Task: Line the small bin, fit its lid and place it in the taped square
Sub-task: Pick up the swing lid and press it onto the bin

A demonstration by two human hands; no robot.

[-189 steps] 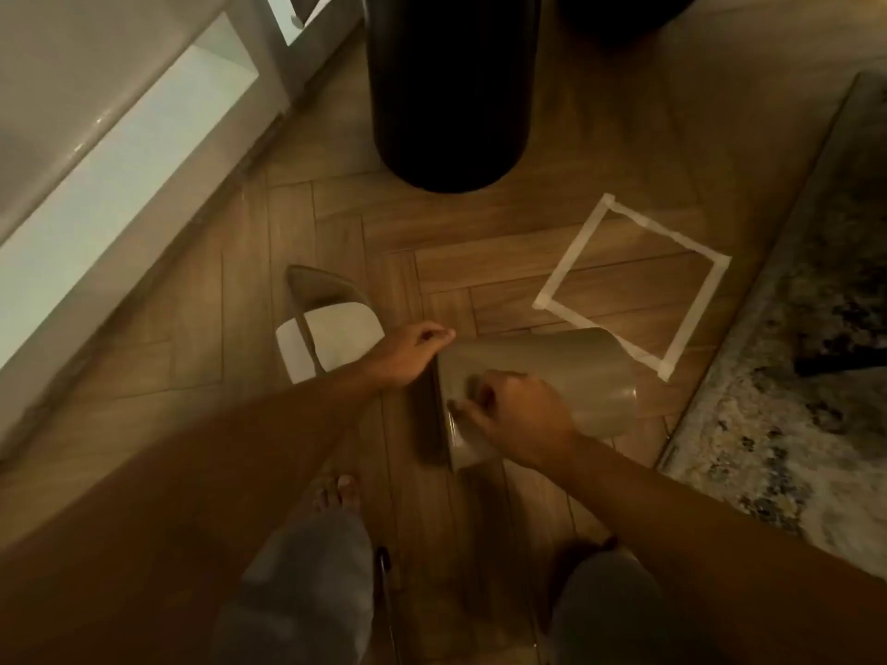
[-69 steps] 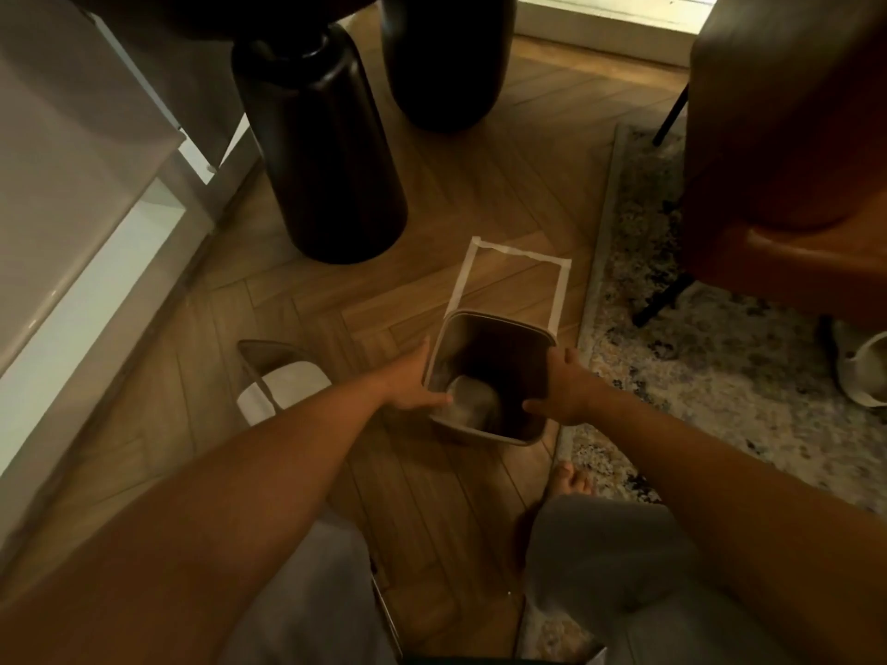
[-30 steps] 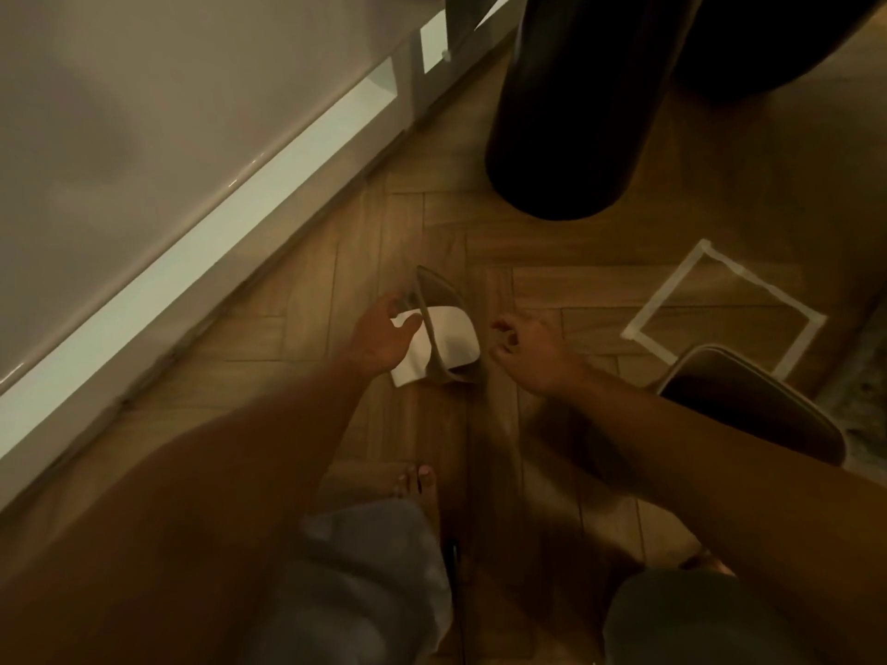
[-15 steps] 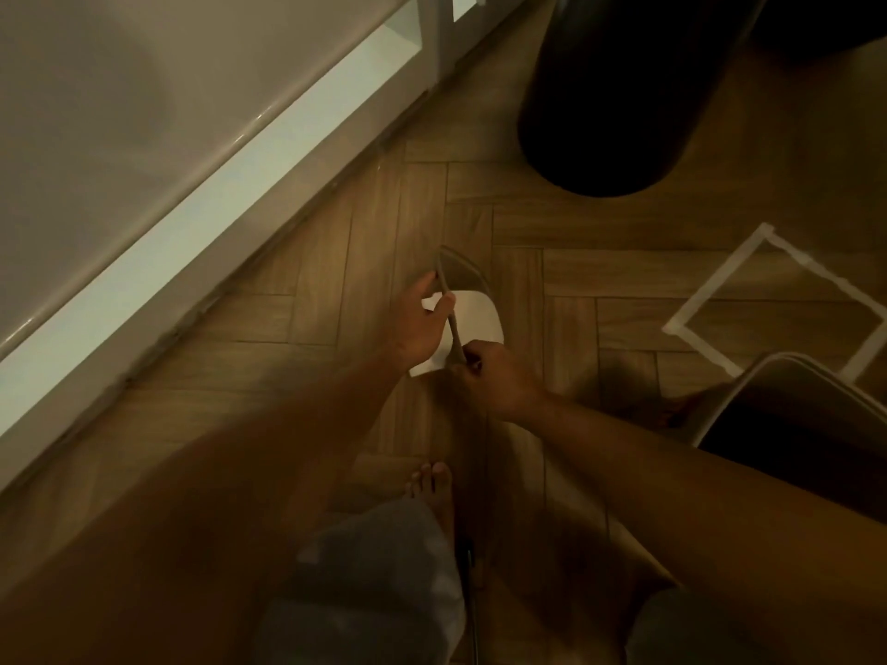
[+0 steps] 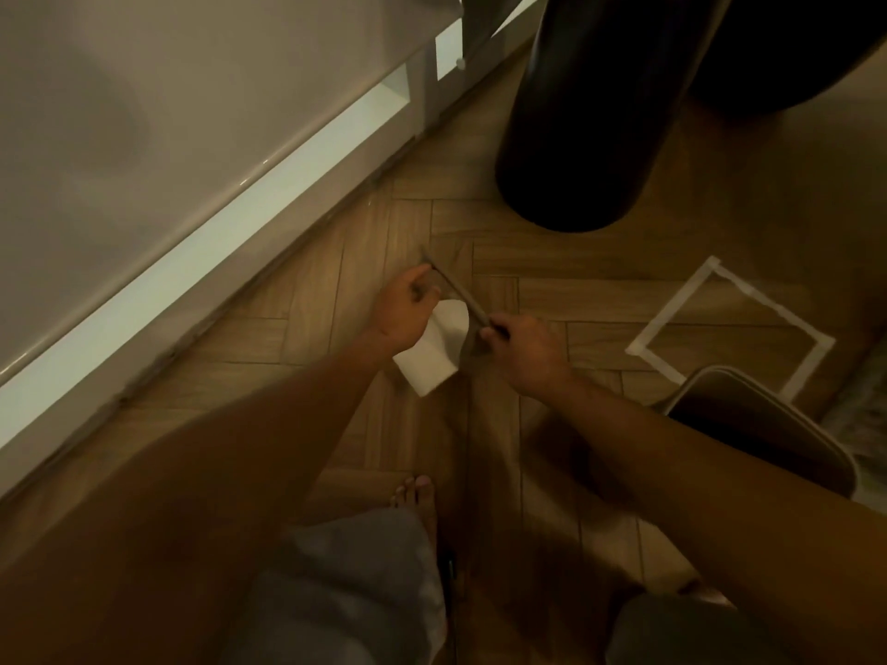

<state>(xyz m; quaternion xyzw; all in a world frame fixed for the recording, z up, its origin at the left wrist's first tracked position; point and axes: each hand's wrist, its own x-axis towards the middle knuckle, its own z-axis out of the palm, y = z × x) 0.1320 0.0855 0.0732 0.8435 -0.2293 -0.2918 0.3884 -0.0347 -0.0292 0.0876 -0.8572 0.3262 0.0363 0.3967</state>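
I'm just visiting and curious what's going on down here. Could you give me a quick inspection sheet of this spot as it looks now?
Surface: wooden herringbone floor, dimly lit.
Job's things: small bin standing open with no lid, beside the taped square, not inside it; thin lid frame lifted on edge; folded white liner lying on the floor beneath it.
Clutter: nothing seen.
Grippers: left hand and right hand each grip one end of the lid frame.
Cables: nothing seen.
Surroundings: white cabinet on the left, dark round furniture bases behind, rug edge on the right, the person's bare foot below.
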